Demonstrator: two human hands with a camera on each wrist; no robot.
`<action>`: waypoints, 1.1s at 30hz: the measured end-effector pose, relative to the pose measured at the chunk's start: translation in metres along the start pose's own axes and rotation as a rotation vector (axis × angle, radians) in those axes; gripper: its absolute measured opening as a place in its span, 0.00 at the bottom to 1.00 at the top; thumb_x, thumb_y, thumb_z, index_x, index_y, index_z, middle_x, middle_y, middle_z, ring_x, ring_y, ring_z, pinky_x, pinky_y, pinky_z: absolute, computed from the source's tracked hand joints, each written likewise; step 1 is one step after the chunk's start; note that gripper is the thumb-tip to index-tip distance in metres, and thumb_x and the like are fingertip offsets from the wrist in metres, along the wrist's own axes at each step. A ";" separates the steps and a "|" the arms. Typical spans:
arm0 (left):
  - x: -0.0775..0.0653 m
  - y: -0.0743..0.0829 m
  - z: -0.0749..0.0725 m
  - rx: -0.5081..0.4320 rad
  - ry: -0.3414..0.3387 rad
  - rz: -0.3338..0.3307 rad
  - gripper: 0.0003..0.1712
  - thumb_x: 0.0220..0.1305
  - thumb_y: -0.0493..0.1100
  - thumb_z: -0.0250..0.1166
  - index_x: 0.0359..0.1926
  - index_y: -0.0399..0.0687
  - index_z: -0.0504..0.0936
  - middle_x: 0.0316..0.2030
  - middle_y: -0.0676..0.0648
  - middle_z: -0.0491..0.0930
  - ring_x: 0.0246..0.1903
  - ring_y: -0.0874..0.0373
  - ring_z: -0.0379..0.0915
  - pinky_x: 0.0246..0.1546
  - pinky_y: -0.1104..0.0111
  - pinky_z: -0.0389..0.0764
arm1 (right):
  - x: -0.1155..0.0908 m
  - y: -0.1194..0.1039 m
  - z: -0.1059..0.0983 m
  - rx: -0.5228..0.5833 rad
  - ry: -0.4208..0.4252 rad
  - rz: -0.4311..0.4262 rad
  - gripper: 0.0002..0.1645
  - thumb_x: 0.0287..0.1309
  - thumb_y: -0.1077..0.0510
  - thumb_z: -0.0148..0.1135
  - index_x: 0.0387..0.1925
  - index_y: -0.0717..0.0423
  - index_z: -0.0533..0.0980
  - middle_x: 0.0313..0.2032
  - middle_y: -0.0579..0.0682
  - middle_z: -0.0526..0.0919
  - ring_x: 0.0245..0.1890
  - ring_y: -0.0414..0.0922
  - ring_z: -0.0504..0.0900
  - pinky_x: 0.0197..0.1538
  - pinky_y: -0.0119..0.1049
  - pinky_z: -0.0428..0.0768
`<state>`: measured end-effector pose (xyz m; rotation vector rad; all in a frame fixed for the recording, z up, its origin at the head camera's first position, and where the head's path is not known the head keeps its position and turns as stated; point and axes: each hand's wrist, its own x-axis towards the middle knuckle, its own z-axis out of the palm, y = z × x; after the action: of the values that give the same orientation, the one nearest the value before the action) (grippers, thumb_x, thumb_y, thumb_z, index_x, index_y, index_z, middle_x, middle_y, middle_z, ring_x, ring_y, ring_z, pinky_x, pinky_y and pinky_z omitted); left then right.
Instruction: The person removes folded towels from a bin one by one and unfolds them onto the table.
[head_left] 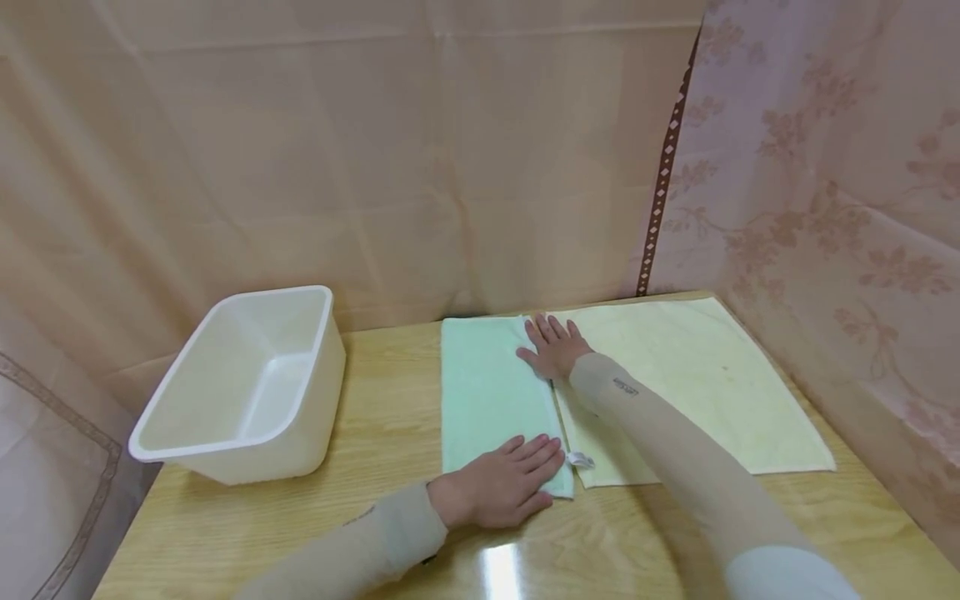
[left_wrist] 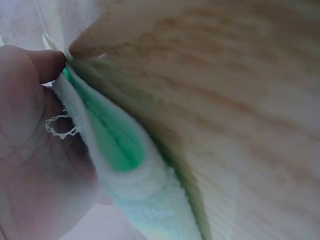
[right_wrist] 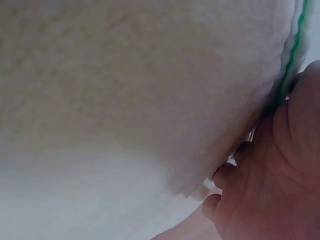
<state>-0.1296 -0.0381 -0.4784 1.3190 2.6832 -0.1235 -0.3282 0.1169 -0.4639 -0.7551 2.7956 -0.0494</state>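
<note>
A mint green towel (head_left: 483, 392) lies folded on the table, and its rounded fold shows from the side in the left wrist view. My left hand (head_left: 501, 483) rests flat on its near edge, fingers straight. At the far right corner, my right hand (head_left: 557, 350) presses down with spread fingers where the green towel meets a pale yellow towel (head_left: 705, 375). The yellow towel is spread out to the right. A small white tag (head_left: 580, 460) sticks out between the two near corners. From below, the right wrist view shows the palm (right_wrist: 265, 185) against the cloth edges.
A white plastic basin (head_left: 318, 408) stands on the left of the wooden table (head_left: 390, 400), apart from the towels. Beige curtain cloth (head_left: 360, 167) hangs behind the table, and a flowered curtain (head_left: 847, 208) borders its right side.
</note>
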 end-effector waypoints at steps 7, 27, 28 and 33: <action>0.000 -0.003 0.000 -0.046 0.010 0.005 0.38 0.82 0.58 0.39 0.81 0.43 0.47 0.80 0.46 0.45 0.78 0.55 0.40 0.75 0.60 0.49 | 0.007 0.002 0.007 -0.033 0.009 0.017 0.42 0.78 0.35 0.24 0.82 0.52 0.39 0.80 0.59 0.38 0.79 0.59 0.38 0.76 0.58 0.36; -0.006 -0.018 -0.010 -0.360 -0.017 0.058 0.40 0.75 0.41 0.50 0.81 0.43 0.44 0.80 0.46 0.44 0.78 0.57 0.37 0.74 0.65 0.50 | -0.004 -0.003 -0.014 0.164 -0.040 -0.029 0.39 0.80 0.37 0.28 0.82 0.44 0.36 0.79 0.65 0.36 0.78 0.64 0.32 0.74 0.63 0.32; -0.006 -0.018 -0.011 -0.366 -0.023 0.062 0.41 0.73 0.40 0.51 0.81 0.44 0.44 0.80 0.46 0.44 0.78 0.57 0.37 0.74 0.65 0.51 | -0.004 -0.003 -0.014 0.170 -0.042 -0.045 0.39 0.80 0.37 0.28 0.82 0.44 0.36 0.79 0.65 0.36 0.78 0.64 0.32 0.74 0.63 0.32; -0.005 -0.017 -0.014 -0.336 -0.030 0.093 0.47 0.67 0.38 0.57 0.81 0.44 0.45 0.80 0.47 0.44 0.78 0.57 0.37 0.74 0.65 0.50 | -0.001 -0.003 -0.012 0.127 -0.034 -0.103 0.40 0.79 0.35 0.28 0.82 0.42 0.36 0.79 0.64 0.35 0.78 0.64 0.31 0.74 0.63 0.32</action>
<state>-0.1414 -0.0506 -0.4634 1.3161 2.4707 0.3023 -0.3289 0.1146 -0.4518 -0.8590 2.6899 -0.2275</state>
